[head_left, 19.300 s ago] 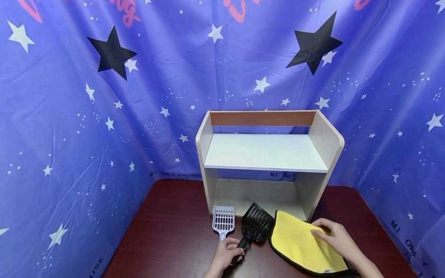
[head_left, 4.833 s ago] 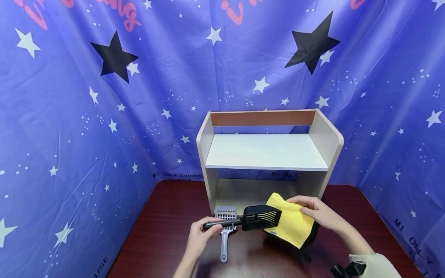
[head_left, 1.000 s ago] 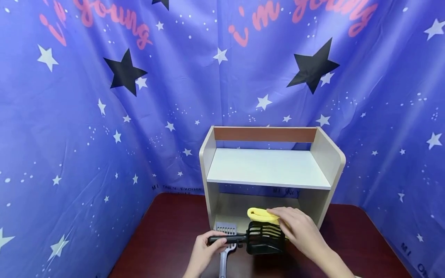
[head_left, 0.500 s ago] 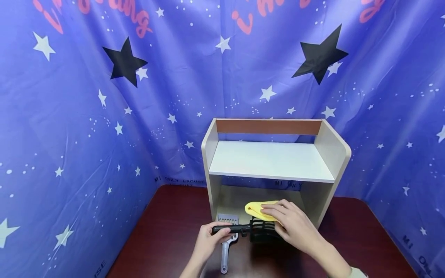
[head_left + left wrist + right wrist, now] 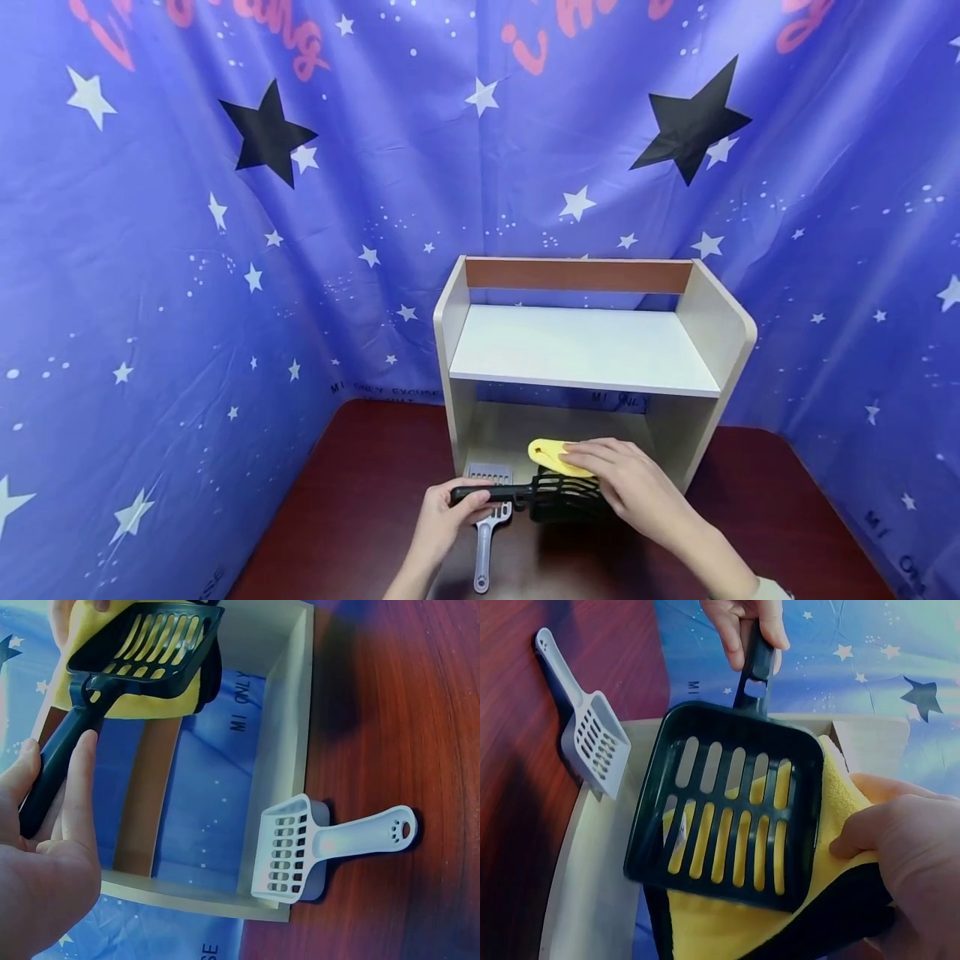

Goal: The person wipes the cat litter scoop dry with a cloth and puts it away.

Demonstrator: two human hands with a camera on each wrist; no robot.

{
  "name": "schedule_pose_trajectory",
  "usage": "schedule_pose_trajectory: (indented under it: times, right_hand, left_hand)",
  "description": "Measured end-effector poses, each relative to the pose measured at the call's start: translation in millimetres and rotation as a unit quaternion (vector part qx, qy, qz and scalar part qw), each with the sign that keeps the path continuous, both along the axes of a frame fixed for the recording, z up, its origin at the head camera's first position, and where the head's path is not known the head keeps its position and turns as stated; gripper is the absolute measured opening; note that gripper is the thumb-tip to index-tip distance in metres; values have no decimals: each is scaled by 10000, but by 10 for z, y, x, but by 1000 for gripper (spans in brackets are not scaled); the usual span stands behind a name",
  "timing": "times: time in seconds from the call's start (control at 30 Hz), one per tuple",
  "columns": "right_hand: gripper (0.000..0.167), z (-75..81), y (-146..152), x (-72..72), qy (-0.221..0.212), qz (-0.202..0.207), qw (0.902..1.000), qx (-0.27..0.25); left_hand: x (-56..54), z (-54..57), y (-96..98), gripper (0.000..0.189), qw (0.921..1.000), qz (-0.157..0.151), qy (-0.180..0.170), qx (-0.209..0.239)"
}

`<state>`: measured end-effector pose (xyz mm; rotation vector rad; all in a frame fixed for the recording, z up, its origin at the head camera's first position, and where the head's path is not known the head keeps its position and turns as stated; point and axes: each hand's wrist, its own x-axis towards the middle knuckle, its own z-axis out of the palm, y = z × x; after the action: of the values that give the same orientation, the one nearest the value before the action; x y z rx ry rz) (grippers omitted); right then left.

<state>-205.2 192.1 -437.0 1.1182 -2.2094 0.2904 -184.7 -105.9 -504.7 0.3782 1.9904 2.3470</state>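
The left hand (image 5: pixel 444 515) and the black scoop (image 5: pixel 522 493) block my sight of the middle of the grey scoop (image 5: pixel 484 552). The right hand (image 5: pixel 636 490) covers the black scoop's three o'clock side and part of the yellow cloth (image 5: pixel 549 455). Pink lettering (image 5: pixel 534 65) is cut off at twelve, the table (image 5: pixel 360 500) at six.

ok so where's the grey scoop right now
In the head view, the grey scoop lies on the table at the shelf unit's front left corner, partly hidden by the left hand and the black scoop it holds.
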Motion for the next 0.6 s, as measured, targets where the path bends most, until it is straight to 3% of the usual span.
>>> schedule_pose_trajectory:
  times: [0.3,0.6]
  right_hand:
    - [74,-40,181,31,-167,-256,9992,-256]
    - [66,-10,266,40,-761,-524,9929,-748]
  left_hand:
    - [5,-23,-23,37,9998,49,-31,204]
    - [-31,31,-56,36,9989,333,-163,281]
